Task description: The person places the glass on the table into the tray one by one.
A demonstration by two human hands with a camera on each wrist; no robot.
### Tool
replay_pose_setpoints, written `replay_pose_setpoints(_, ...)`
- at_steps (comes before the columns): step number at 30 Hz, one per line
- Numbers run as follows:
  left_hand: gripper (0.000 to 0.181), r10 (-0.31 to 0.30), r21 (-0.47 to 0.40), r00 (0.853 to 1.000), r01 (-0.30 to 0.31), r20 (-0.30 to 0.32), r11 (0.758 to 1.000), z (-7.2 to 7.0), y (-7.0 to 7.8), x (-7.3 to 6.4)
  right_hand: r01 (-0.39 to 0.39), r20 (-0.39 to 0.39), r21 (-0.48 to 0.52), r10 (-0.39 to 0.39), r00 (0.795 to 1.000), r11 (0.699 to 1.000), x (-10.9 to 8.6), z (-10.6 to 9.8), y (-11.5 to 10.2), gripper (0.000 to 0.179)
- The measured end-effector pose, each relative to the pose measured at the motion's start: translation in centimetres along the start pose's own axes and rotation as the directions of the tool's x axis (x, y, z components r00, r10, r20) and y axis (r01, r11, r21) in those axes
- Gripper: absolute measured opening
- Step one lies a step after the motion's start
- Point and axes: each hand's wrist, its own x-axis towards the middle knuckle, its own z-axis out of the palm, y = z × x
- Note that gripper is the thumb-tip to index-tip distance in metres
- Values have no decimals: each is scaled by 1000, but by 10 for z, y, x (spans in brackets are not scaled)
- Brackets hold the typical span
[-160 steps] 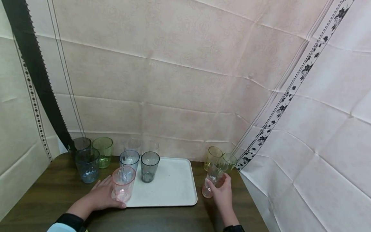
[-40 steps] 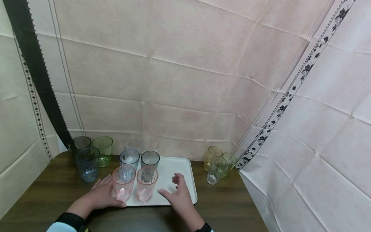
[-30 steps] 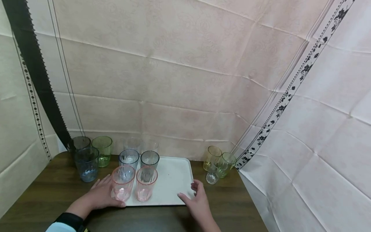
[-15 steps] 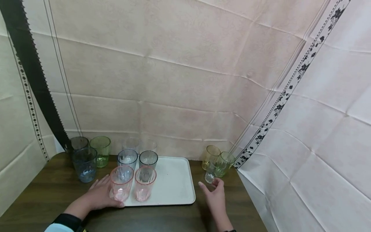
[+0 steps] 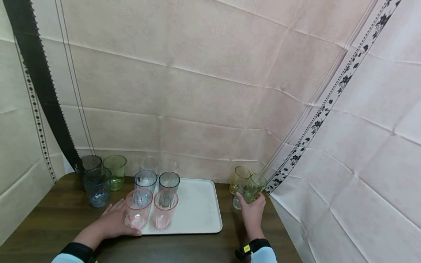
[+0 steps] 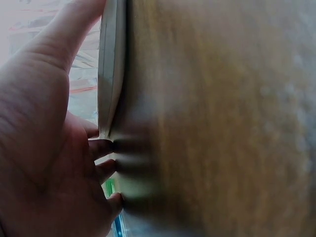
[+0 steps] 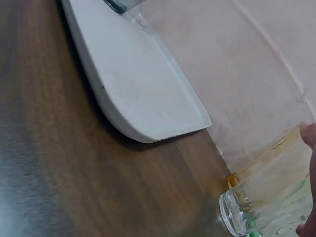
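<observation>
My left hand (image 5: 112,223) lies at the near left corner of the white tray (image 5: 197,210), thumb along its front edge and fingers spread past its left side. In the left wrist view its fingertips rest at the tray's edge. On the tray's left half stand two pink glasses (image 5: 164,210), a bluish glass (image 5: 145,178), a grey glass (image 5: 169,178) and two clear glasses behind. At the right, my right hand (image 5: 253,213) grips a clear glass (image 7: 234,215), thumb and fingers on opposite sides. A yellow glass (image 5: 241,175) and a green glass (image 5: 258,181) stand right behind it.
Left of the tray stand a blue glass (image 5: 98,190), a green glass (image 5: 115,173) and a dark glass (image 5: 91,162). Patterned cloth (image 5: 210,91) hangs at the back and sides of the wooden table (image 5: 184,250), close behind the glasses.
A second pink glass went from the table's right side onto the tray, and my right hand let it go. That hand then moved right to the clear glass. My left hand has stayed put.
</observation>
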Motion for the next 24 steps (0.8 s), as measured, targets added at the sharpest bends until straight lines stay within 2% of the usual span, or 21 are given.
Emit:
replay_pose_setpoints(9, 137, -6, -2, 1000, 6, 7, 1000, -3, 3, -1, 13, -22, 51, -12, 1000, 999, 10, 8, -5, 108)
replay_pose_setpoints(13, 137, -2, 1, 1000, 2, 2, 1000, -3, 3, -1, 35, -17, 63, -34, 999, 997, 12, 11, -6, 104)
replay_pose_setpoints(24, 136, -11, 0, 1000, 11, 7, 1000, -1, 1, 0, 33, 6, 61, -33, 999, 998, 14, 11, -5, 97)
